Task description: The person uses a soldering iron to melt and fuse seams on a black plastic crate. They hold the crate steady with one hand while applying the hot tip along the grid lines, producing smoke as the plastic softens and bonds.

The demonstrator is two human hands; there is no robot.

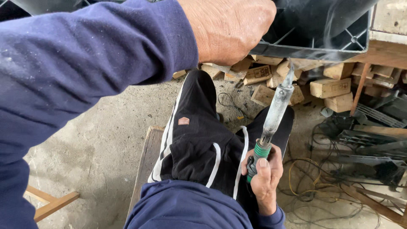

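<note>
My left hand (229, 27) grips the lower edge of a black plastic crate (322, 29) held up at the top of the view, my dark blue sleeve stretching across the left. My right hand (265, 178) is closed around the green and black handle of a soldering iron (273, 114). Its long grey barrel points upward, and the tip sits just under the crate's rim, where thin smoke rises. My legs in black trousers with white stripes lie below, over a wooden bench (146, 163).
Several wooden blocks (328, 87) are piled on the concrete floor under the crate. Tangled wires (313, 178) and black plastic pieces (373, 140) lie at the right. A wooden frame piece (53, 203) sits at the lower left.
</note>
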